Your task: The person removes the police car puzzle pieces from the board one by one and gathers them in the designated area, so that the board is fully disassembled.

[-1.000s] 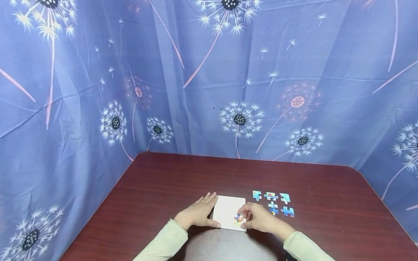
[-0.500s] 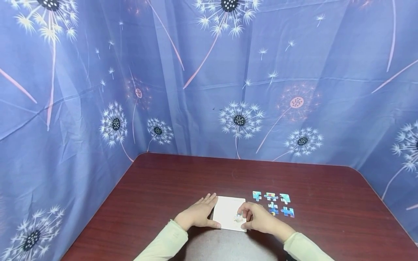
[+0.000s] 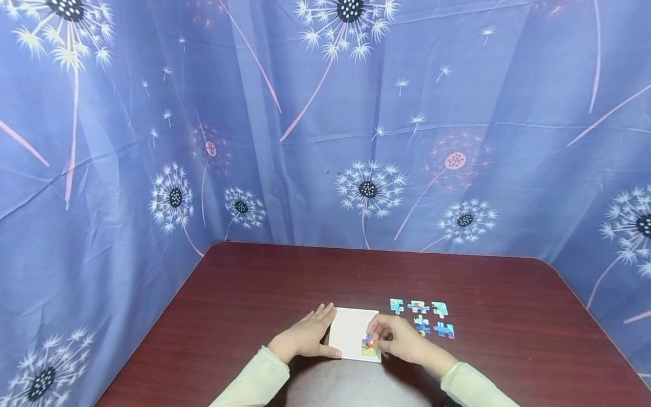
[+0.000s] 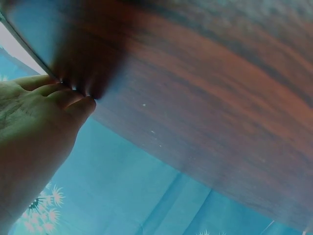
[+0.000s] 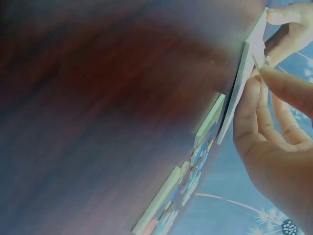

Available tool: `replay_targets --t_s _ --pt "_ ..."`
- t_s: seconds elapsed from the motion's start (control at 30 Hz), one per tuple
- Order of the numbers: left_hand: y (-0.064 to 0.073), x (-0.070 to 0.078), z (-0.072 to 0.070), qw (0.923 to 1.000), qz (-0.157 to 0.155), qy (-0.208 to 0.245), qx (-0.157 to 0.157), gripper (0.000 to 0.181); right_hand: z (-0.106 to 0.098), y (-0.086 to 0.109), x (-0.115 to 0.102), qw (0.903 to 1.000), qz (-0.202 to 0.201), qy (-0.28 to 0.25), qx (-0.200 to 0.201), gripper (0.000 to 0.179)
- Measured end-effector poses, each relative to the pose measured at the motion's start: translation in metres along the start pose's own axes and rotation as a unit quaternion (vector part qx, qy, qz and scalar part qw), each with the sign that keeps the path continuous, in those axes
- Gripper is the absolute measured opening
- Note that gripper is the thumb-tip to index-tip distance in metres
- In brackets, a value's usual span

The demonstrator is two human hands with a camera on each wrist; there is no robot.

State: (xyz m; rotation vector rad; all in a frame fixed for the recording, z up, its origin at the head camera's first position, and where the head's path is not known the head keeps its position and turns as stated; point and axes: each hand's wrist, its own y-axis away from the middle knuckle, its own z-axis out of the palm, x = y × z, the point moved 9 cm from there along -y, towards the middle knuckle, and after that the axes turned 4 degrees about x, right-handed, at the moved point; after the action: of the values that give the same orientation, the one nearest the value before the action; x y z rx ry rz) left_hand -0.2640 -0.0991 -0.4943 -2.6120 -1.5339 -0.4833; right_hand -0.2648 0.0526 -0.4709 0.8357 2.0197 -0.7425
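A white square puzzle board (image 3: 346, 330) lies on the table. My left hand (image 3: 306, 334) rests along its left edge, fingers stretched forward and thumb at the near left corner; the left wrist view shows the same hand (image 4: 39, 117) from the side. Over the board's near right corner, my right hand (image 3: 399, 337) pinches a colourful jigsaw piece (image 3: 369, 346) between thumb and fingers. From the right wrist, that piece (image 5: 257, 62) appears as a thin tilted edge at the fingertips, close over the board (image 5: 239, 78). The fingers partly hide it.
Several loose jigsaw pieces lie right of the board, in a far row with a piece (image 3: 418, 307) in its middle and a nearer row with a blue piece (image 3: 444, 330). The dark red table (image 3: 264, 282) meets a blue dandelion-print curtain (image 3: 305, 186) behind and at the sides.
My right thumb has moved up from the board's near edge onto the jigsaw piece, whose picture has lost its glare. The left hand stays on the board; the head view has shifted slightly.
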Motion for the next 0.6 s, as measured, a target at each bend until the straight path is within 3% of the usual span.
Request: replay_targets --t_s 0.3,0.6 --pt "0.0 -0.001 0.001 0.9999 0.007 -0.009 0.004 0.098 -0.013 0.005 0.006 0.9981 0.037 -0.049 -0.004 0.013" --pt "0.001 -0.001 0.001 1.0 0.006 -0.003 0.001 0.099 -0.043 0.021 0.01 0.9992 0.023 -0.028 0.018 0.016"
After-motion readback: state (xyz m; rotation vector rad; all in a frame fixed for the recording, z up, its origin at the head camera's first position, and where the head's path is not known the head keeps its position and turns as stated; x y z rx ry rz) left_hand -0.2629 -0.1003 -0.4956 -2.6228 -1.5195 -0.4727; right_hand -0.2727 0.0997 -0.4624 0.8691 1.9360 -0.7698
